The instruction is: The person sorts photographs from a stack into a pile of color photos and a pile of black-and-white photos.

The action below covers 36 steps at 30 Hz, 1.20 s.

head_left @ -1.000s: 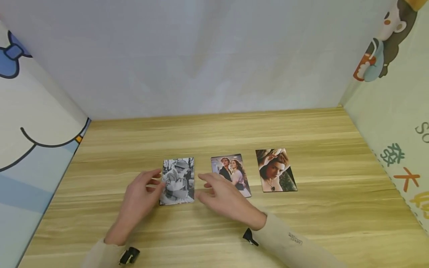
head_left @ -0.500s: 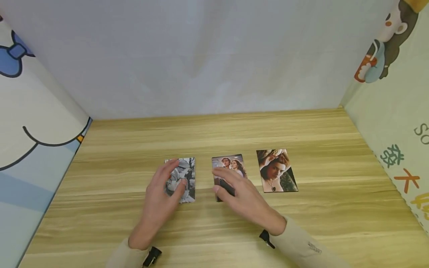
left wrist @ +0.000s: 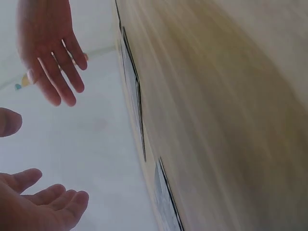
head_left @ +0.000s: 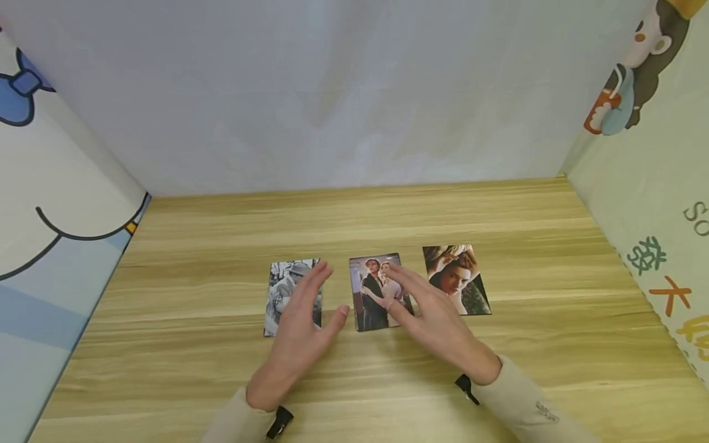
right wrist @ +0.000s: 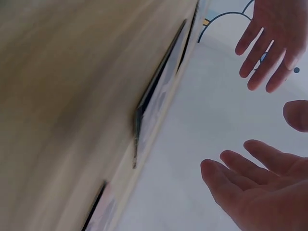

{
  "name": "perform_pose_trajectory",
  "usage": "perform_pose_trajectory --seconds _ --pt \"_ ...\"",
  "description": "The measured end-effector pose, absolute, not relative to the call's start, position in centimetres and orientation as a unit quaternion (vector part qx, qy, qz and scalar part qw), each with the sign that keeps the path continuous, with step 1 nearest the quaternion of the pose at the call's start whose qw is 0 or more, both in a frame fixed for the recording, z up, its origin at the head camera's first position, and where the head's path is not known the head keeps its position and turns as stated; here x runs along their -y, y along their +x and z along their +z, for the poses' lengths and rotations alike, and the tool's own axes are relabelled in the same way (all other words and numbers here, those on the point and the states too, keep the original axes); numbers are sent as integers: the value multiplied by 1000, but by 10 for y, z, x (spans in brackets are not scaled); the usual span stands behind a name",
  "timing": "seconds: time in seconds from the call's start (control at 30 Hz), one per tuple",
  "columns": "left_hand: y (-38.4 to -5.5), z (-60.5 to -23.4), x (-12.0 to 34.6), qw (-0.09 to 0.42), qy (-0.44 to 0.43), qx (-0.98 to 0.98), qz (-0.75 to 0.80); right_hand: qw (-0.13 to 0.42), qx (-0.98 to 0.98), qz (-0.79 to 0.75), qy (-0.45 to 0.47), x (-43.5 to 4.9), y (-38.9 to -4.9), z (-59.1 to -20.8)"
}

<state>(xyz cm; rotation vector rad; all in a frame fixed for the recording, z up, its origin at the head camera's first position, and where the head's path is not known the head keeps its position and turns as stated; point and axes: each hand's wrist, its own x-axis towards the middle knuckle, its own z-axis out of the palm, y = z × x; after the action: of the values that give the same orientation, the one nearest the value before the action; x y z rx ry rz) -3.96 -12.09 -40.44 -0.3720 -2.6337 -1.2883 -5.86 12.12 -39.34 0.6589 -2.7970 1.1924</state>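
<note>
Three photo cards lie in a row on the wooden table in the head view. At the left is a black-and-white card (head_left: pixel 279 298) of a figure in a hat, partly covered by my left hand (head_left: pixel 301 335). The middle card (head_left: pixel 370 314) shows a couple; its edge looks thick, like a small stack. On the right lies a portrait card (head_left: pixel 473 292). My right hand (head_left: pixel 440 326) hovers across the middle card and the portrait's lower left corner. Both wrist views show the two hands raised above the cards, fingers extended, palms facing, holding nothing.
The pale wood table (head_left: pixel 194 234) meets a plain light backdrop (head_left: pixel 354 111) behind. Printed cartoon panels stand along the left side (head_left: pixel 72 172) and the right side (head_left: pixel 637 203). Black wrist straps (head_left: pixel 279 421) show at the sleeves.
Both hands have moved right: the left from beside the black-and-white card to over its right part, the right from the gap to beyond the middle card. The cards stay in place.
</note>
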Motion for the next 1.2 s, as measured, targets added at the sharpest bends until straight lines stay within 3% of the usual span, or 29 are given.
perform_pose_trajectory --seconds 0.2,0.9,1.2 --pt "-40 -403 109 46 -122 903 -410 12 911 352 216 -131 -63 -398" --pt "-53 -405 98 -71 -117 937 -322 -76 928 315 185 -147 -79 -403" --pt "-58 -412 96 -85 -140 940 -300 -91 931 297 189 -149 -79 -404"
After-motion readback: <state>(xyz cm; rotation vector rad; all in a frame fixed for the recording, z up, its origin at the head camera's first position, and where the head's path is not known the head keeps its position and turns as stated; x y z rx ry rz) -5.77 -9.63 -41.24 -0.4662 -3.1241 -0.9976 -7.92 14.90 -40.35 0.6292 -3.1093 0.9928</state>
